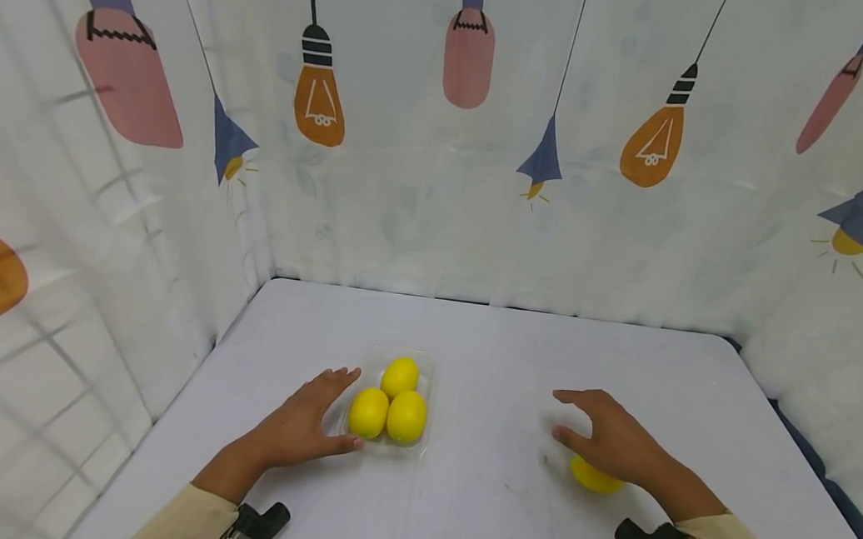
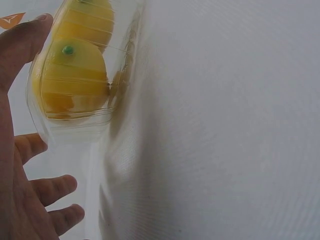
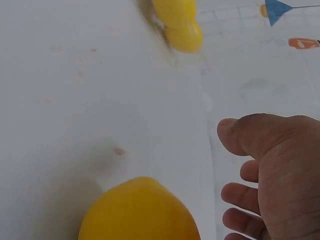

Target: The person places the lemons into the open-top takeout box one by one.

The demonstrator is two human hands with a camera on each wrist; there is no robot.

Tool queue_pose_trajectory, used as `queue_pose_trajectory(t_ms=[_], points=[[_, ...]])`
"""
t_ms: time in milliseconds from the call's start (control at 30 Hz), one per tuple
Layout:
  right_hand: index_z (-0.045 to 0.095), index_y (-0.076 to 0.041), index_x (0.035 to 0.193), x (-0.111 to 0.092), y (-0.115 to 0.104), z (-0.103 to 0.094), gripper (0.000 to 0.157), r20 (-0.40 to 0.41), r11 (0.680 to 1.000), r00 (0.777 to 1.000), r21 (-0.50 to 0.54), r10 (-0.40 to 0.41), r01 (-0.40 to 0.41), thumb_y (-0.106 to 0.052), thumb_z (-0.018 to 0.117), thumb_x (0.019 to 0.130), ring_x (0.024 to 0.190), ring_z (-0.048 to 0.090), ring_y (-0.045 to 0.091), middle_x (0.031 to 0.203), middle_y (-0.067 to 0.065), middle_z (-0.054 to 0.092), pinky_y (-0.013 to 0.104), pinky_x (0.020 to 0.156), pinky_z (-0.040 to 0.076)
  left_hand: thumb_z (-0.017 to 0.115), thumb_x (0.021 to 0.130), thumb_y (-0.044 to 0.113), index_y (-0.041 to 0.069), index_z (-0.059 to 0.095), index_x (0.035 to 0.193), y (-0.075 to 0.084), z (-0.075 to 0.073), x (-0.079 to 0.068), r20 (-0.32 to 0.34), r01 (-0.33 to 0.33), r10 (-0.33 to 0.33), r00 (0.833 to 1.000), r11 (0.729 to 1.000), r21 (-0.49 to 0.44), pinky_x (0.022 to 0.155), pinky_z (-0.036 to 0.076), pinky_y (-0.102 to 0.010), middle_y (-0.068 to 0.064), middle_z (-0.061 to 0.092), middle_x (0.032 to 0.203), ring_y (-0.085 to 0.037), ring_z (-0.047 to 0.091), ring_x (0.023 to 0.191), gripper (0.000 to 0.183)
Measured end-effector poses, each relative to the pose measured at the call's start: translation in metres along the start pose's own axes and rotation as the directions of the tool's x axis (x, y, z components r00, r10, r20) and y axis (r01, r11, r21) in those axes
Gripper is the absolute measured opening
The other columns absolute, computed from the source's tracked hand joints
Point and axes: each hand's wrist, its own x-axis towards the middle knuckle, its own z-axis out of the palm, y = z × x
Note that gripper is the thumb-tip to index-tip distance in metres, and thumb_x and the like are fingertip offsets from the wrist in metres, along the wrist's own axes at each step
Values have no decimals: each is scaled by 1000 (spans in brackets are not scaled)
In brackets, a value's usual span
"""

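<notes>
A clear plastic container (image 1: 429, 386) on the white table holds three yellow lemons (image 1: 407, 416); a small green tip shows on one lemon (image 2: 75, 75) in the left wrist view. My left hand (image 1: 300, 427) spreads along the container's left side, thumb by the near corner and fingertips by the far one. Its fingers are apart and mostly straight. On the right, another lemon (image 1: 593, 477) lies on the table, partly hidden below my right hand (image 1: 615, 437). That hand hovers with thumb and fingers parted and nothing between them; the right wrist view shows the lemon (image 3: 142, 212) beside it.
White table cloth (image 1: 491, 491) covers the surface. Behind it and along the sides hang pale curtains (image 1: 420, 219) printed with lamps and bulbs. Black wrist straps (image 1: 263, 523) sit at both sleeves.
</notes>
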Motion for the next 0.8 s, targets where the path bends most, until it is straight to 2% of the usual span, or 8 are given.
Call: queue_pose_trajectory(t_ms=[367, 800], points=[[60, -10, 142, -19, 19, -4, 56, -14, 999, 1000, 32, 15, -14, -39, 74, 96, 132, 50, 40, 142, 10, 59, 63, 105, 42, 74, 80, 71, 25, 28, 164, 0, 1, 0, 0, 4, -4, 1000, 1000, -9, 115, 20, -70, -15, 27, 166, -43, 21, 152, 106], [62, -12, 141, -35, 37, -5, 64, -33, 998, 998, 42, 53, -52, -55, 69, 94, 131, 51, 41, 140, 10, 60, 65, 102, 43, 72, 80, 73, 28, 28, 164, -2, 3, 0, -9, 0, 0, 1000, 1000, -3, 115, 21, -70, -14, 28, 166, -43, 21, 152, 105]])
